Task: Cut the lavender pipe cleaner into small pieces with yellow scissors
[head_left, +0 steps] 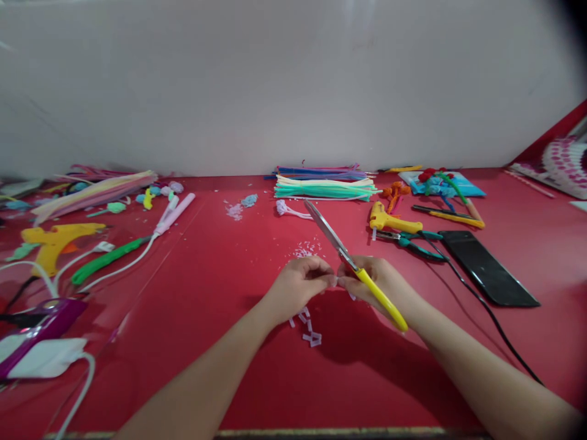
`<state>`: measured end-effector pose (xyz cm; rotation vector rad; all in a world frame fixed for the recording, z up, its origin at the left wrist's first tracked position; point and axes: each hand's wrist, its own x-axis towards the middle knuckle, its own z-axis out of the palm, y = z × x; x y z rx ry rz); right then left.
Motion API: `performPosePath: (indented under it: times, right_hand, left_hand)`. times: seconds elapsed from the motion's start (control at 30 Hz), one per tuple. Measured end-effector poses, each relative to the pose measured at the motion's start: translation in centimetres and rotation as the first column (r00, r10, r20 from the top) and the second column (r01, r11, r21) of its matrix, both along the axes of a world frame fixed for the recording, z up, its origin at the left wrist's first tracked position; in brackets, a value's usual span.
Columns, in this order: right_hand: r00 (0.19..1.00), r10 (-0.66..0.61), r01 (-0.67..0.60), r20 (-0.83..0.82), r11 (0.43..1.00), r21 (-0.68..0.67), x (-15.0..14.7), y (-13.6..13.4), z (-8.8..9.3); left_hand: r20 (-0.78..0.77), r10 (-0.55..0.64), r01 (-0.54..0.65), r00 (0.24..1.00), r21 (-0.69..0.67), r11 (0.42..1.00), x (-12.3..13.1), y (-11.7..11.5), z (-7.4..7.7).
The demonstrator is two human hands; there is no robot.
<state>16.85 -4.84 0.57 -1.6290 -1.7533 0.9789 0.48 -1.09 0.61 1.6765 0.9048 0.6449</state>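
My left hand (305, 282) is closed in a pinch, thumb against fingers, on a tiny pale piece (335, 281). My right hand (380, 281) holds a pair of scissors (382, 299) with yellow handles, the metal blades slanting up and to the left. Its thumb and finger meet the left fingertips at the same pale piece, whose kind is too small to make out. Short lilac cut strips (313, 338) lie below my left hand. Beyond the fingers are scattered pale clippings (306, 249). Further back sits a lilac pipe-cleaner flower (282, 208) with a looped stem.
Bundled pipe cleaners (325, 188) lie by the wall. At right are a yellow glue gun (389, 219), pliers (415, 244), a black phone (488, 269) and a cable. At left are another yellow glue gun (52, 241), a green-handled tool (107, 261), a pink wand (174, 214) and a power strip (46, 357).
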Motion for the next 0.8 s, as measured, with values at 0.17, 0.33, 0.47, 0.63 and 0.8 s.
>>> performPosePath:
  times: [0.17, 0.33, 0.47, 0.63, 0.8]
  right_hand:
    - [0.999, 0.012, -0.011, -0.040, 1.000, 0.009, -0.1, 0.0, -0.3]
    - [1.000, -0.029, 0.029, -0.002, 0.999, 0.039, -0.1, 0.1, -0.6]
    - [0.982, -0.029, 0.015, 0.189, 0.997, 0.074, 0.2, 0.1, -0.3]
    - [0.817, -0.159, 0.053, 0.555, 0.978, 0.202, 0.4, 0.1, 0.2]
    - [0.725, -0.158, 0.001, 0.671, 0.973, 0.229, 0.1, 0.0, -0.3]
  left_hand:
    - [-0.051, 0.005, 0.003, 0.999, 0.154, 0.988, 0.1, -0.3, -0.1]
    - [-0.040, 0.033, -0.025, 0.999, 0.178, 0.984, 0.3, -0.7, -0.1]
    - [0.115, 0.177, -0.177, 0.978, -0.008, 0.984, 0.3, -0.2, 0.0]
    - [0.379, 0.446, -0.388, 0.811, -0.222, 0.895, -0.6, 1.2, -0.3]
    - [0.512, 0.513, -0.419, 0.689, -0.297, 0.858, -1.0, 1.6, -0.3]
